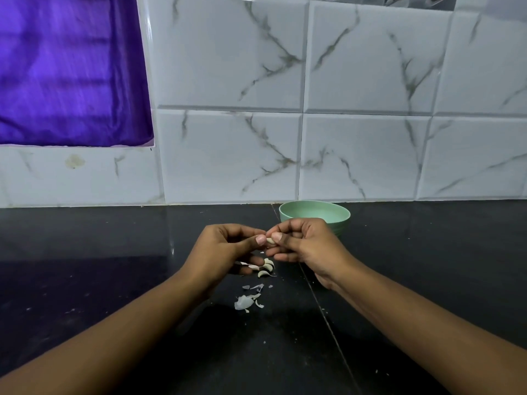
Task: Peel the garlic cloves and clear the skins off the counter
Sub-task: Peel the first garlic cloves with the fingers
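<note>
Garlic clove (270, 240): I see left grip (225, 252) and right grip (308, 246) both pinching it, above loose cloves (266, 270) and skins (244, 301) on the desk (114, 266).

home kitchen | dark stone counter (114, 280) under marble-look wall tiles (228, 155) | green bowl (313, 213) on counter against tiles | garlic skins (245, 301) on counter

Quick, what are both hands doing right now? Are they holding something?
The left hand pinches a garlic clove at its fingertips.
The right hand pinches the same garlic clove from the other side.
</note>
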Tool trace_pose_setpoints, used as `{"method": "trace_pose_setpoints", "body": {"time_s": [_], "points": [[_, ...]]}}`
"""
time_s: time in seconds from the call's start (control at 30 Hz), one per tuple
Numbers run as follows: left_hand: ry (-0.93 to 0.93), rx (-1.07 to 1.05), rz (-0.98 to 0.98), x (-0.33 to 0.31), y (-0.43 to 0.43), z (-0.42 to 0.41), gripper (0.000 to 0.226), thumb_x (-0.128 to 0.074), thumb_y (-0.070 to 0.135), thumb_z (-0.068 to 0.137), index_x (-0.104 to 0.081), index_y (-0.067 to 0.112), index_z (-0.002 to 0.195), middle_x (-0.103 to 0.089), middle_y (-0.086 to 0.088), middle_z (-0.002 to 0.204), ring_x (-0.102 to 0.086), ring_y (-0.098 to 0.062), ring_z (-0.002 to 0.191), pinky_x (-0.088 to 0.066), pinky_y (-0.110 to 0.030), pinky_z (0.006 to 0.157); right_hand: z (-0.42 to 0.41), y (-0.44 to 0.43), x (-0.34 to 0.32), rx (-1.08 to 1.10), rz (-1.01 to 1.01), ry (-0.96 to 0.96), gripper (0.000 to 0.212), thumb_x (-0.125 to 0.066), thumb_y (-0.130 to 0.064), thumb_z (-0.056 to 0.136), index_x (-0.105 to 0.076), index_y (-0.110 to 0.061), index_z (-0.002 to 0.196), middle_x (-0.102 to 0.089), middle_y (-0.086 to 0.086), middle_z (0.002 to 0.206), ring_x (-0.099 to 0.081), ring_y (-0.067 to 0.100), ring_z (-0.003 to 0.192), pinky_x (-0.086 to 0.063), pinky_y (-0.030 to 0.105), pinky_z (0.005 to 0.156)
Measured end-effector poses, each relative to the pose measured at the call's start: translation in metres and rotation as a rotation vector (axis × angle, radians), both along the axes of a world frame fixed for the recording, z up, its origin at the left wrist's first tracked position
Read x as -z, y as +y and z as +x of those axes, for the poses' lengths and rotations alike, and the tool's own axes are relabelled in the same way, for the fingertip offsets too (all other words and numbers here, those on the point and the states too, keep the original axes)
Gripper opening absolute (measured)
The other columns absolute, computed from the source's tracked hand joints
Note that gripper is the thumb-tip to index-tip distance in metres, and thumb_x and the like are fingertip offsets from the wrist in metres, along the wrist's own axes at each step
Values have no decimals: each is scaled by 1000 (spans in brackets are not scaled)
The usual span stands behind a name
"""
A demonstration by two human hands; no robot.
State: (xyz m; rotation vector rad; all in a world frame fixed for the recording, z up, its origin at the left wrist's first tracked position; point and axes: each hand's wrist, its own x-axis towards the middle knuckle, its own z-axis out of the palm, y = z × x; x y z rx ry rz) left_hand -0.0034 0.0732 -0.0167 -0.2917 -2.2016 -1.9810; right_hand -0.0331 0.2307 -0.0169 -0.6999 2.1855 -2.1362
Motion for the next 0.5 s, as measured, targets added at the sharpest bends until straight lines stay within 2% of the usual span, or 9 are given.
{"method": "trace_pose_setpoints", "body": {"time_s": [0.2,0.4,0.5], "points": [[-31,-8,42,3,0,-3,4,-68,9,83,-71,7,83,-69,0,60,-63,-8,50,-50,-20,48,0,-2,-1,6,29,42,13,-57,-1,91,-63,-9,82,-69,5,67,-68,10,59,-53,16,55],[-23,26,-9,3,1,-2,8,-68,9,84,-72,5,90,-70,-4,65,-66,-12,54,-49,-19,46,-1,-1,-1,65,92,96,15,-59,-3,91,-61,-13,80,-68,1,62,-69,13,60,-51,18,53],[-15,11,-11,3,0,-4,5,-68,8,83,-72,6,87,-70,-5,65,-66,-12,53,-51,-20,48,-1,-1,0,68,91,85,12,-58,-4,91,-61,-11,82,-68,3,64,-69,13,59,-51,18,52]]}}
